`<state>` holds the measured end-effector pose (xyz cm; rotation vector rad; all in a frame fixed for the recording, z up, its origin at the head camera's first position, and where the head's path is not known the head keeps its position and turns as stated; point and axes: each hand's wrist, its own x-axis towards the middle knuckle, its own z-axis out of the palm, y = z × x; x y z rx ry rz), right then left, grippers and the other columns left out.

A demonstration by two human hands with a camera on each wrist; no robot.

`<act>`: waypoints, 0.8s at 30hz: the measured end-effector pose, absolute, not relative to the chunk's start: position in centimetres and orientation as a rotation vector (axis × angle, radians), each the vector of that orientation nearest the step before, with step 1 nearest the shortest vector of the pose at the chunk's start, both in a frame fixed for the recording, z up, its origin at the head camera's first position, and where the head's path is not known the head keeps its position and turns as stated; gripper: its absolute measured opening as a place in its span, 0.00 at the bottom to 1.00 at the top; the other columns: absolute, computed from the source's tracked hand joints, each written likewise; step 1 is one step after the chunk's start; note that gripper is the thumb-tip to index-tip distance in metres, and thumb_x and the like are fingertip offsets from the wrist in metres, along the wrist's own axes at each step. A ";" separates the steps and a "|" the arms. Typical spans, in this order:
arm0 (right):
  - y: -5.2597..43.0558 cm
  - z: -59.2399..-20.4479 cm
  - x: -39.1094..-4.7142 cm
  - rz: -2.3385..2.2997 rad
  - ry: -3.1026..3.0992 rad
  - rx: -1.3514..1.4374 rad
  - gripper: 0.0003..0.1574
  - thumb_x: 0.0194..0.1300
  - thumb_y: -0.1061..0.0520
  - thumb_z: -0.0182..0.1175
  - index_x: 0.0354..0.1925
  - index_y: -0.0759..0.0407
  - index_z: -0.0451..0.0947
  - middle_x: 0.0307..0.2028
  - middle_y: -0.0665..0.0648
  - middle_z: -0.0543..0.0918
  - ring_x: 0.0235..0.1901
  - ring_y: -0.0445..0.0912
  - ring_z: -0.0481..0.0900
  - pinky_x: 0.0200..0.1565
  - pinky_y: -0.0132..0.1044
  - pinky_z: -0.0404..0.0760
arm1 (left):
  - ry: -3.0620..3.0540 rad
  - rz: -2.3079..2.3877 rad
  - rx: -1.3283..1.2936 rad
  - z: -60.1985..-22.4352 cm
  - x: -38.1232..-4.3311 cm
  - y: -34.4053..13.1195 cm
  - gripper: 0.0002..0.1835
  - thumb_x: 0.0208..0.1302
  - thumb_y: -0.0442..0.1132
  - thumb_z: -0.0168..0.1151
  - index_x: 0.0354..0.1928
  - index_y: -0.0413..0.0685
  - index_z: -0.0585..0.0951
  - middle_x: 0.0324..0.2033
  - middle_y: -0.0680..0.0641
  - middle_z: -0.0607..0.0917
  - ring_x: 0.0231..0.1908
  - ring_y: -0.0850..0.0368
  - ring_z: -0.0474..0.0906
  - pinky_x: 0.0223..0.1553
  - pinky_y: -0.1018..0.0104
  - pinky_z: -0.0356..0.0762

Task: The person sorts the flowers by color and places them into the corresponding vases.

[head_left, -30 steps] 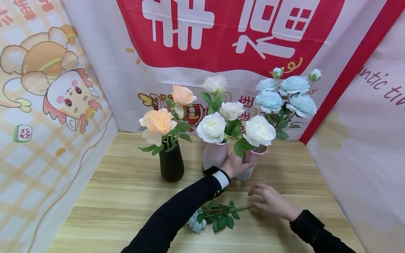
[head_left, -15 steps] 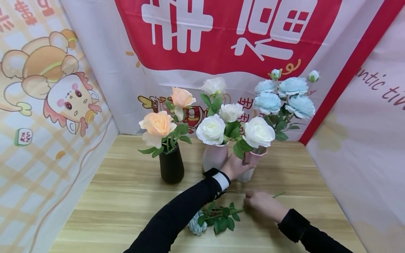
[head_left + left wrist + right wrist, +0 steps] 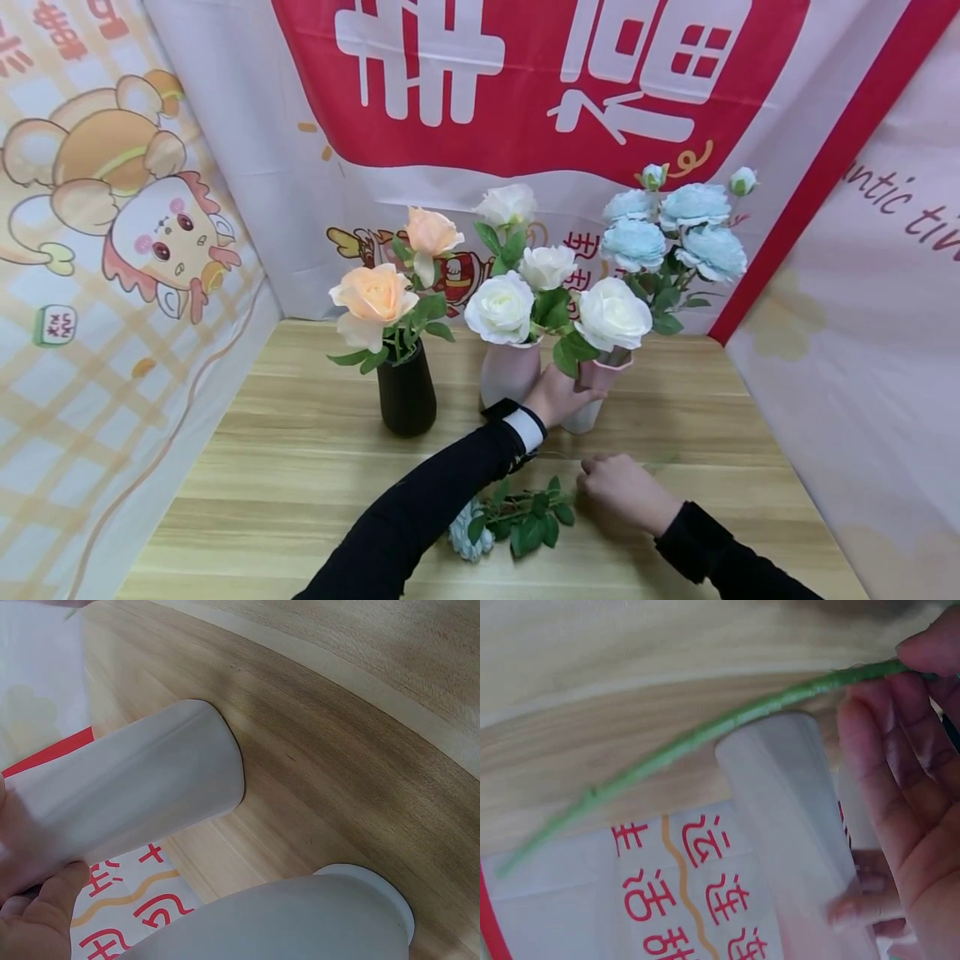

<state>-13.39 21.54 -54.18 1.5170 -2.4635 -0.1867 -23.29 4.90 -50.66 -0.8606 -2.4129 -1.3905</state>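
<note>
My left hand [image 3: 558,392] grips the upper part of a pink-and-white vase [image 3: 581,415], which stands upright on the table and holds white and light blue flowers. In the left wrist view its fingers [image 3: 64,892] curl round that vase [image 3: 165,765]. My right hand [image 3: 626,492] is low over the table in front of the vase. Thumb and fingers pinch the green stem [image 3: 757,709] of a light blue flower [image 3: 471,532]. That flower's head and leaves lie to the left of the hand, partly behind the left sleeve. The stem's free end extends past the fingers.
A second pink-and-white vase [image 3: 508,375] with white roses stands just left of the gripped one. Farther left is a black vase [image 3: 407,392] with peach roses. Printed cloth walls [image 3: 217,208] enclose the wooden table [image 3: 300,467] at the back and sides.
My right hand has moved left and closed its fingers on the stem. The light blue flower has shifted slightly to the right. My left hand keeps its hold on the vase.
</note>
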 end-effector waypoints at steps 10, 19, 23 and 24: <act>23.1 -52.0 -13.2 -0.028 -2.500 1.457 0.18 0.41 0.73 0.66 0.17 0.51 0.78 0.19 0.44 0.64 0.14 0.36 0.61 0.13 0.32 0.60 | -2.428 -1.387 -0.855 -50.6 -23.2 4.9 0.43 0.54 0.37 0.76 0.69 0.39 0.63 0.61 0.41 0.75 0.59 0.57 0.71 0.60 0.73 0.64; 24.3 -50.6 -13.6 -0.092 -2.418 1.406 0.17 0.44 0.72 0.71 0.18 0.54 0.76 0.20 0.47 0.66 0.13 0.37 0.61 0.13 0.32 0.61 | -2.458 -1.405 -0.841 -50.6 -23.2 5.0 0.45 0.54 0.37 0.76 0.70 0.42 0.61 0.62 0.43 0.73 0.60 0.57 0.70 0.60 0.72 0.64; 24.9 -50.6 -13.9 -0.079 -2.350 1.382 0.11 0.49 0.71 0.65 0.22 0.57 0.77 0.22 0.49 0.67 0.15 0.39 0.64 0.13 0.33 0.63 | -2.480 -1.390 -0.830 -50.5 -23.3 5.0 0.46 0.54 0.39 0.77 0.71 0.42 0.61 0.62 0.43 0.73 0.60 0.57 0.71 0.60 0.72 0.65; 25.1 -50.7 -14.0 -0.079 -2.330 1.378 0.10 0.52 0.72 0.60 0.23 0.58 0.77 0.23 0.50 0.68 0.16 0.40 0.66 0.12 0.34 0.64 | -2.481 -1.388 -0.832 -50.4 -23.3 5.0 0.46 0.54 0.39 0.77 0.71 0.42 0.60 0.63 0.43 0.73 0.60 0.57 0.70 0.60 0.71 0.65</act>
